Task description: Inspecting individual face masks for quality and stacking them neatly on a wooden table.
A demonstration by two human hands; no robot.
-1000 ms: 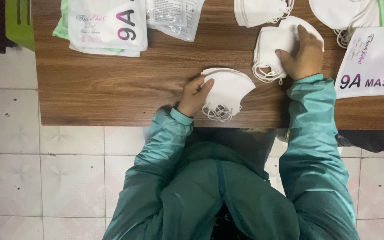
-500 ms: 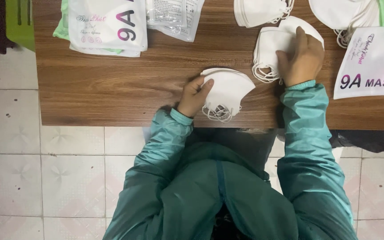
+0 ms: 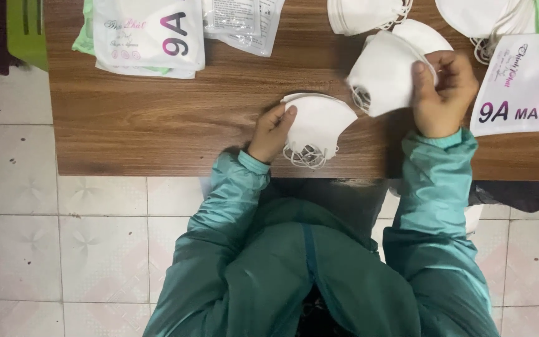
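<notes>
I take the brown table (image 3: 157, 125) as my landmark. My left hand (image 3: 271, 132) rests near its front edge, fingers pressed flat on a small stack of white masks (image 3: 317, 125) whose ear loops curl toward that edge. My right hand (image 3: 442, 93) sits further back and to the right, fingers curled around one white mask (image 3: 387, 73), lifted a little off the wood. Bare wood stretches left of the stack, open for moving. Along the far edge lie a white pouch (image 3: 148, 32), a clear packet (image 3: 243, 22) and more mask piles (image 3: 364, 14); another pouch (image 3: 522, 84) crowds the right side. Pale floor tiles (image 3: 63, 249) lie in front of the table.
</notes>
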